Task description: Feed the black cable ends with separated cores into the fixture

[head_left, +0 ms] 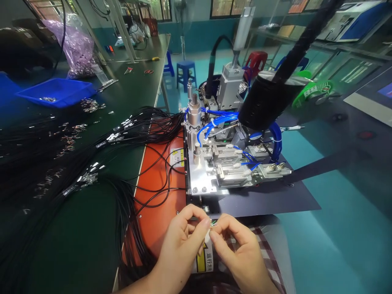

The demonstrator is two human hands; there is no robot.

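My left hand (185, 241) is closed, thumb and forefinger pinched on a small bundle of thin wires (213, 224). The wire tips, some green and some pale, poke out toward the right. Against those tips my right hand (240, 247) pinches with thumb and forefinger; its grip covers the ends. Whatever the wires lead back to is hidden in my left palm. Just beyond both hands stands a metal bench machine (202, 179) with blue air tubes (222, 118). Below the hands, a label with a yellow arrow (201, 261) shows in part.
Bundles of black cables (122, 204) with metal connector ends run across the green table (82, 237) and the orange-red machine base (157, 175). A blue tray (61, 93) sits far left near loose metal parts (92, 105). A black hose (294, 61) slants above the machine.
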